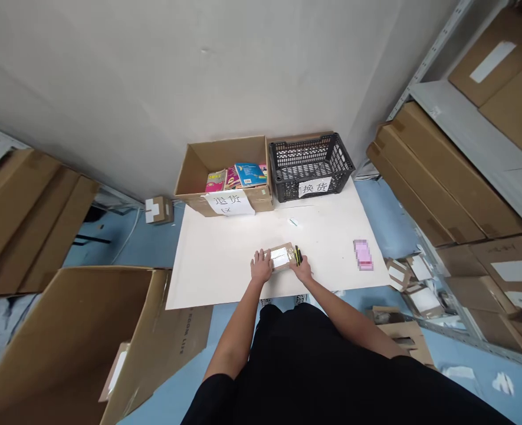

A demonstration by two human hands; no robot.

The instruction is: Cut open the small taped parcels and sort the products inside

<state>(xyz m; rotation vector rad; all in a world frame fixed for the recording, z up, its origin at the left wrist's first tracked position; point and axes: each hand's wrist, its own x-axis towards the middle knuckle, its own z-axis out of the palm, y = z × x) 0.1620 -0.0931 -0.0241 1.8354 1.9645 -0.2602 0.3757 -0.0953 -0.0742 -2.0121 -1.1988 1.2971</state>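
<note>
On the white tabletop lies a small brown cardboard package (pixel 280 257) with a white label and shiny tape at its right end. Across the package's left end rests my left hand (pixel 261 267), its fingers spread and pointing away from me. My right hand (pixel 302 268) is closed around a yellow-and-black tool that looks like a box cutter (pixel 298 255), right beside the taped end. Whether a blade touches the tape is too small to tell. A small white scrap with a blue line (pixel 293 222) lies beyond the package.
At the table's back stand a carton (pixel 263 199) of books and a black plastic crate (pixel 287 190), both with paper signs. A pixelated pink item (pixel 364 255) lies at the right. A large open carton (pixel 154 319) stands at left; shelves of boxes (pixel 446 171) flank the right.
</note>
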